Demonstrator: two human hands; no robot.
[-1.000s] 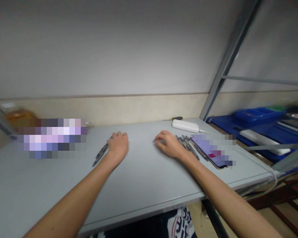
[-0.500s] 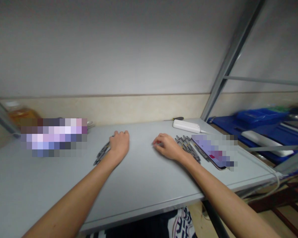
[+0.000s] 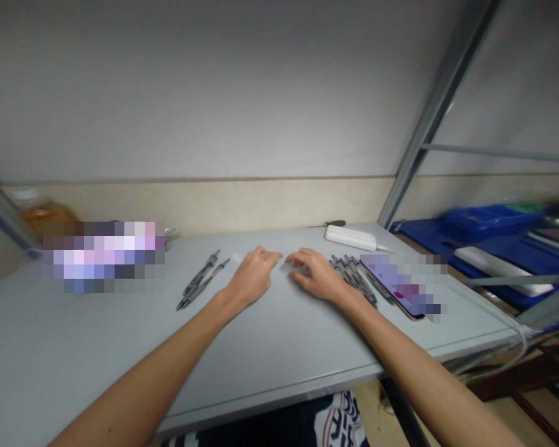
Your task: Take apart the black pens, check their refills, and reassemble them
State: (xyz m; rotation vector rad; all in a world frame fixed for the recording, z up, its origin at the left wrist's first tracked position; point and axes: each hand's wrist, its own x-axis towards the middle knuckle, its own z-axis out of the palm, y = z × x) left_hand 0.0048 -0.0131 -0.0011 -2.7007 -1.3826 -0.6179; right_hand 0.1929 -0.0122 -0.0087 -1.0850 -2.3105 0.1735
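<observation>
My left hand (image 3: 256, 275) is over the middle of the grey desk, its index finger stretched toward my right hand. The other fingers are partly hidden and I see nothing held. My right hand (image 3: 314, 274) rests close by, fingers curved and thumb apart, with no object visible between them. The fingertips of the two hands are nearly together. Left of my left hand lie a few grey click pens (image 3: 201, 282), slanting side by side. Just right of my right hand lies a row of several similar pens (image 3: 354, 279), partly behind the wrist.
Beside the right row lies a phone (image 3: 391, 285) with its screen lit and blurred. A white power strip (image 3: 350, 237) and a screwdriver (image 3: 335, 223) lie at the back. At far left are a pixelated item (image 3: 102, 254) and a bottle of amber liquid (image 3: 46, 214). A metal post (image 3: 428, 130) rises at right.
My left hand has moved right, away from the left pens, which now show fully. Its index finger has stretched out. My right hand has barely moved.
</observation>
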